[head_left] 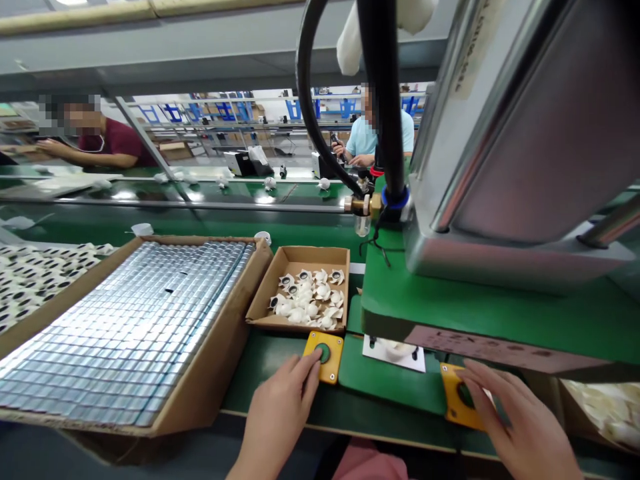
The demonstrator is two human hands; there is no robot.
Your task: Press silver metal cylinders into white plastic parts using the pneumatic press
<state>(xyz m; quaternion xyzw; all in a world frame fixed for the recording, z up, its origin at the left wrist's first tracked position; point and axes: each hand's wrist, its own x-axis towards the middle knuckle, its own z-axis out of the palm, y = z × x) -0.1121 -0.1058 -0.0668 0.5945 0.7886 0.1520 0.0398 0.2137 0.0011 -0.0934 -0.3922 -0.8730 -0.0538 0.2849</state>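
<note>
My left hand (285,403) rests a fingertip on the green button of the left yellow button box (331,363); its fingers lie close together and hold nothing that I can see. My right hand (510,413) is over the right yellow button box (454,400), fingers apart and empty, partly covering its button. Between the two boxes, a white plate with a white part (395,352) lies under the overhanging green press (480,313). Behind the left box stands a shallow cardboard tray (265,308) of white fan-like parts (314,293).
A large carton (215,360) of shiny metal cylinders (135,320) stands at the left, with white rings (35,280) beyond it. White parts (610,407) lie in a box at the right. A black hose (307,87) hangs beside the press. Two people sit across the line.
</note>
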